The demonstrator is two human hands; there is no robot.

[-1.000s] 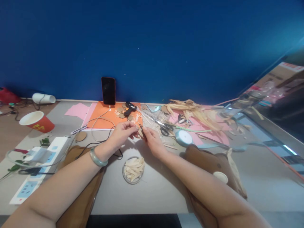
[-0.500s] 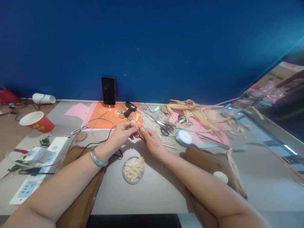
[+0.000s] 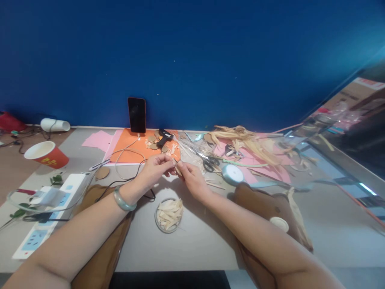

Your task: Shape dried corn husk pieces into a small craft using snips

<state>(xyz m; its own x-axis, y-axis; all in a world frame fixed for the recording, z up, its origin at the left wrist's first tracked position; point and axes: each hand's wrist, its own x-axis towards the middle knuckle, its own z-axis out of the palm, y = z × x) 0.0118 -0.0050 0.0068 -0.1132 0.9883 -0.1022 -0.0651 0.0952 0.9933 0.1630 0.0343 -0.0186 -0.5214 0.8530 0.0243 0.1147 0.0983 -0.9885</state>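
Note:
My left hand (image 3: 159,167) and my right hand (image 3: 193,179) meet above the middle of the table, both with closed fingers. Pinched between their fingertips is a small tan piece (image 3: 178,170), mostly hidden, so its exact kind does not show. Just below the hands stands a round dish (image 3: 156,222) full of pale, dry strips (image 3: 170,214). Behind them a black glue gun (image 3: 165,138) lies on orange paper (image 3: 126,148) among several brown discs (image 3: 153,146). To the right of my right hand are scissors (image 3: 210,163) and a spool of light-blue ribbon (image 3: 233,174).
A phone (image 3: 137,115) leans on the blue wall. At left stand a red paper cup (image 3: 48,154) and a power strip (image 3: 72,188) with cables. Dry husk strips (image 3: 249,140) lie on pink paper at right. Brown cloth pieces (image 3: 258,202) lie under both forearms.
Both hands stay in nearly the same place. The small piece between the fingertips seems slightly turned, with a little more of its tan surface showing.

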